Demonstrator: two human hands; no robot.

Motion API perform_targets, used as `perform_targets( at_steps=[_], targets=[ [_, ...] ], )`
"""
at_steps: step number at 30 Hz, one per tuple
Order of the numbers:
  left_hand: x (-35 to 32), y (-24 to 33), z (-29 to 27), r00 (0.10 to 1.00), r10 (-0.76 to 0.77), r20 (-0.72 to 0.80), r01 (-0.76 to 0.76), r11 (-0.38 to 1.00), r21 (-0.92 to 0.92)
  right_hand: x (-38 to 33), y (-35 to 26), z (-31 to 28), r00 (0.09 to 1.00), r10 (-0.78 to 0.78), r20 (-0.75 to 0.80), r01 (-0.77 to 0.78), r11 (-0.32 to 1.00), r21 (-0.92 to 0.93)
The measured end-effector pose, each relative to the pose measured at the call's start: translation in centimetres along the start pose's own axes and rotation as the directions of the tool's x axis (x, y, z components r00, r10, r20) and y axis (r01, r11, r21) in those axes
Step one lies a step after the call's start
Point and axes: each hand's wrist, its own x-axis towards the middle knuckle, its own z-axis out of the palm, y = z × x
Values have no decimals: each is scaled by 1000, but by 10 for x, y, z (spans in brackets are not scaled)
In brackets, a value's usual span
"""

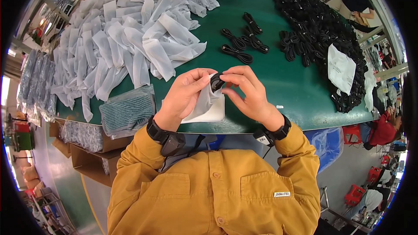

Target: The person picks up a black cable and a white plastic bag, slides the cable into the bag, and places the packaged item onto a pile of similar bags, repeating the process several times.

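**Black coil at the mouth of a frosted pouch, between two hands**

From here, far left, a broad heap of frosted pouches point(130, 35) covers that end of the green counter point(300, 98), probably massed there to leave the middle free for the hands. Below it, a ribbed blue-green textile point(129, 111) in clear plastic lies at the counter's near edge.

In the middle, the left hand point(185, 93) has its thumb and fingers pinching one frosted pouch point(201, 104) near its mouth, seemingly to keep the opening steady. A black coiled cable point(216, 82) sits in that mouth, its upper part showing. Under the hands lies a flat white sheet or stack point(214, 113), perhaps set close for easy reach.

The right hand point(250, 95) has its fingers bent toward the coil, the forefinger on or just beside it, thumb lower; I cannot tell whether they pinch cable or pouch lip.

Beyond, a few loose coils point(246, 41) lie apart, likely put within reach of the right hand. Farther right is a big black cable pile point(311, 28), with a white bag point(341, 69) on it.
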Motion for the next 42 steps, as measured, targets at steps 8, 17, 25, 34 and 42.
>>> perform_targets(
  at_steps=[8,17,25,34,42],
  targets=[
    [11,-11,-13,999,9,-41,-16,985,-173,13,6,14,984,-168,56,169,986,-8],
    [12,-3,-11,999,-37,-2,35,962,-272,3,16,24,990,-113,-82,116,993,36],
    [12,-10,-13,999,-40,-1,38,957,-288,4,13,26,975,-195,-104,186,978,-90],
    [15,-6,-15,994,-55,91,75,968,-241,19,5,13,983,-176,49,176,984,-12],
    [15,19,-42,955,269,-124,-266,963,44,67,33,-3,973,151,-174,-107,965,238]
  ],
)
